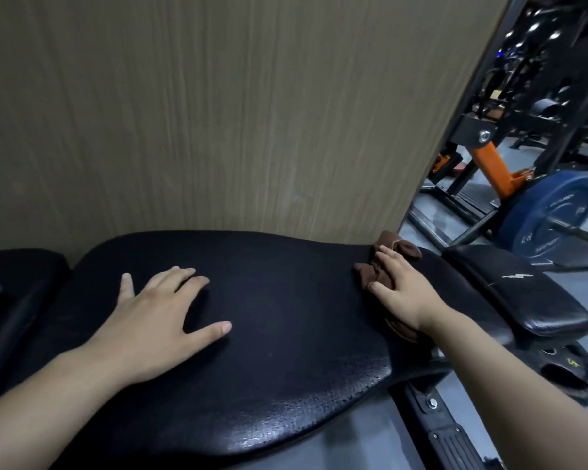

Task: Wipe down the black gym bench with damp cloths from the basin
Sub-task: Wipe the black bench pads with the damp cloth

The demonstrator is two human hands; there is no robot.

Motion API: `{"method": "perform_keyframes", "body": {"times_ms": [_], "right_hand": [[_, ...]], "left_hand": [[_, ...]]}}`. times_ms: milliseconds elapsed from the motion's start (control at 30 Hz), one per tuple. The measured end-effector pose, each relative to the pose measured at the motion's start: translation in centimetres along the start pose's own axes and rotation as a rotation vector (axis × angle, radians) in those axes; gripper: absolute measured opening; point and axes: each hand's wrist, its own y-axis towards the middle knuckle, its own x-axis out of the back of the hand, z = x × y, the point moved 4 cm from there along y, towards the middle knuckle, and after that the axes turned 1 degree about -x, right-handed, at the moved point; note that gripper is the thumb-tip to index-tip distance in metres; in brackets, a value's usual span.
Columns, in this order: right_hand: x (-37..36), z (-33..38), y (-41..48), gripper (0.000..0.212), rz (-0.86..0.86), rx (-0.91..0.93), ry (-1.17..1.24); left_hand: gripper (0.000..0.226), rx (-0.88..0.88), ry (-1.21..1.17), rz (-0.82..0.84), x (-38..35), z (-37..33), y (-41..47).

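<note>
The black gym bench (269, 334) fills the lower half of the view, its wide back pad running left to right. My left hand (157, 320) lies flat on the pad's left part, fingers spread and straight. My right hand (401, 293) presses a crumpled brown cloth (398, 249) onto the pad's narrow right end, with its fingers laid over the cloth. Brown folds stick out beyond the fingertips and under the wrist. The basin is not in view.
A wood-grain wall panel (218, 113) stands right behind the bench. The separate seat pad (523, 293) lies to the right. Beyond it are a blue weight plate (550, 215), an orange-and-black machine frame (493, 164) and a black plate (571, 371) on the floor.
</note>
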Motion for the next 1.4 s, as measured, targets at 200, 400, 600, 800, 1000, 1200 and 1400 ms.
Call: {"method": "perform_keyframes", "body": {"times_ms": [200, 400, 600, 800, 1000, 1200, 1400], "right_hand": [[-2.7, 5.3, 0.1, 0.069, 0.01, 0.081, -0.003], [-5.7, 10.8, 0.5, 0.074, 0.049, 0.144, 0.014], [-8.4, 16.3, 1.2, 0.078, 0.087, 0.194, 0.026], [-11.0, 22.2, 2.2, 0.078, 0.113, 0.238, 0.066], [-15.4, 31.7, 2.4, 0.082, 0.187, 0.332, 0.121], [-19.0, 39.1, 0.4, 0.082, 0.246, 0.448, 0.069], [-19.9, 40.3, -6.0, 0.079, 0.326, 0.54, 0.11]], "left_hand": [[0.104, 0.054, -0.02, -0.002, 0.7, 3.1, -1.4], [0.104, 0.079, -0.046, 0.002, 0.8, 5.6, -1.9], [0.104, 0.118, -0.069, -0.005, 1.0, 8.0, -2.5], [0.098, 0.141, -0.071, -0.022, 1.3, 10.9, -3.6], [0.051, 0.122, -0.199, -0.207, 2.9, 14.0, -5.3], [0.043, 0.152, -0.318, -0.362, 4.5, 15.2, -6.8], [0.047, 0.202, -0.366, -0.442, 5.7, 15.2, -8.3]]}}
